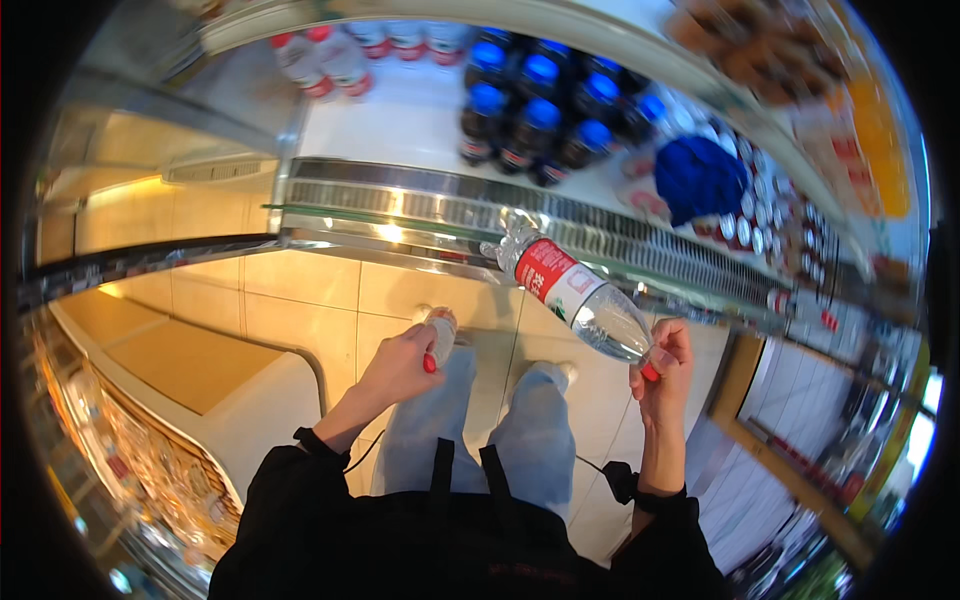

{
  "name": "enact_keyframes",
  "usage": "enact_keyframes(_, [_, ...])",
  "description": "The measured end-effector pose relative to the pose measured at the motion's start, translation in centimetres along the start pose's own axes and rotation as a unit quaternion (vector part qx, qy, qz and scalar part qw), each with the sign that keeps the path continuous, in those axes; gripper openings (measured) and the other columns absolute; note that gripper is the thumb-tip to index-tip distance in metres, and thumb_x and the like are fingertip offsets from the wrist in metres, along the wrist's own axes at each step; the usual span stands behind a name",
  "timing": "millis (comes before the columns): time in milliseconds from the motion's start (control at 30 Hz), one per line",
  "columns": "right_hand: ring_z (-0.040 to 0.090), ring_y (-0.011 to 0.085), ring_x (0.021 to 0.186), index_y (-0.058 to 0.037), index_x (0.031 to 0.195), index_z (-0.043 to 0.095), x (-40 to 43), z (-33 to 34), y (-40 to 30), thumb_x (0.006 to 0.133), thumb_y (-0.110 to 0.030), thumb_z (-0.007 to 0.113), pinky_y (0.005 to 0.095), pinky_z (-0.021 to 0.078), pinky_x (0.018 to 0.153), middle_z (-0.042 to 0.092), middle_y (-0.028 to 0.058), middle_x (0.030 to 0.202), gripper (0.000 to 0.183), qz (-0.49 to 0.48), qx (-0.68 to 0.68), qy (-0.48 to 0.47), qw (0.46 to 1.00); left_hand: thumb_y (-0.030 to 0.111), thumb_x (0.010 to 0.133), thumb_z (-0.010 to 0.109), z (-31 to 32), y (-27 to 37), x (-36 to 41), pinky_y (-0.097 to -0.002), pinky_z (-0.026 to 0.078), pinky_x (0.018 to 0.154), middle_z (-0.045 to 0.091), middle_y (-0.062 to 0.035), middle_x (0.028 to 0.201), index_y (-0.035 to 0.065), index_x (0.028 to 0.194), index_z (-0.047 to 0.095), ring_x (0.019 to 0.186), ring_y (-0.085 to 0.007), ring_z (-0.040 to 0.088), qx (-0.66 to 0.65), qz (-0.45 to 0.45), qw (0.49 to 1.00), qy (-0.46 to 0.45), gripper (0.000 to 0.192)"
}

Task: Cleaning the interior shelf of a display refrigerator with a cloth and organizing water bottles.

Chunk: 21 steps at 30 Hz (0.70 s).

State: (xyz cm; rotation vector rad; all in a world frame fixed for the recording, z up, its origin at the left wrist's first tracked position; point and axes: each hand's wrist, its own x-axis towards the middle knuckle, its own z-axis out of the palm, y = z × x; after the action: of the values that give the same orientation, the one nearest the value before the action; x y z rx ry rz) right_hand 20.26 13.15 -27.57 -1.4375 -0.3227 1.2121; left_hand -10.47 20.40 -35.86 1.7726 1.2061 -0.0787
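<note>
My right hand (664,367) grips a clear plastic water bottle (574,292) by its red cap. The bottle has a red and white label, and its base points up and left towards the shelf's front edge. My left hand (401,367) is closed around the neck of a smaller clear bottle (442,334) with a red cap, held over the floor. Beyond both hands, dark drink bottles with blue caps (541,116) stand in rows on a white shelf (382,127). A crumpled blue cloth (701,180) is at that shelf's right part.
Red-capped bottles (330,60) stand at the shelf's back left. A metal grille and glass strip (450,217) run along its front edge. A rounded counter (187,367) is at left, above packaged goods (165,465). An upper shelf edge (525,15) overhangs. Tiled floor (300,300) lies below.
</note>
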Motion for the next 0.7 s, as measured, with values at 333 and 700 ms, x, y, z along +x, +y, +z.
enact_keyframes(333, [0.049,0.0095,0.042,-0.0056,0.076,0.044,12.9,25.6,-2.6,0.077,-0.007,0.061,0.0214,0.0374,0.036,0.049,0.0024,0.064,0.016,-0.086,-0.252,-0.195,0.944,0.01,0.057,0.065,-9.2,-6.8,-7.1,-0.0382,0.045,0.058,0.055,-0.0157,0.074,0.0051,0.078,0.046,0.067,-0.0349,0.056,-0.071,-0.098,0.982,0.142,0.029])
enact_keyframes(700, [0.058,0.0151,0.045,0.0015,0.076,0.053,28.4,36.0,3.4,0.072,-0.014,0.068,0.0283,0.0492,0.04,0.058,0.0101,0.064,0.022,-0.194,-0.394,-0.156,0.885,0.006,0.056,0.064,-11.8,-5.0,-9.5,-0.0387,0.043,0.052,0.049,-0.0116,0.072,0.006,0.077,0.043,0.058,-0.0349,0.051,-0.151,-0.107,0.956,0.23,0.03])
